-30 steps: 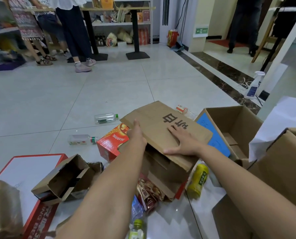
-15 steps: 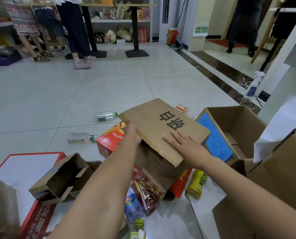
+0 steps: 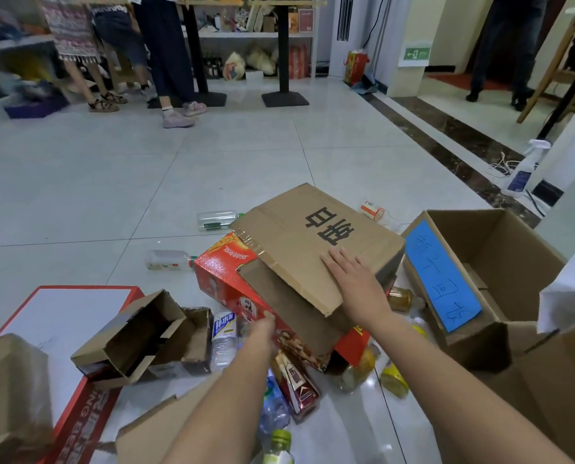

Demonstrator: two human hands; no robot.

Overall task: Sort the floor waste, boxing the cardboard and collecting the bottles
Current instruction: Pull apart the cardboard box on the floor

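Left of the left hand [image 3: 262, 326] sits a small brown carton [image 3: 135, 336], open and bare inside, with a ribbed clear water bottle [image 3: 224, 336] just beside the hand. That hand touches the glossy red box [image 3: 219, 272], but its fingers are hidden, so I can't tell the grip. The right hand [image 3: 353, 283] lies flat, fingers straight, on the printed cardboard sheet [image 3: 312, 236]. Right of it is an open cardboard box [image 3: 500, 249] with a blue label.

people's legs [image 3: 172, 55] far beyond left hand [image 3: 261, 326] | table base [image 3: 285, 98] farther ahead | spray bottle [image 3: 525, 172] well beyond right hand [image 3: 353, 279]
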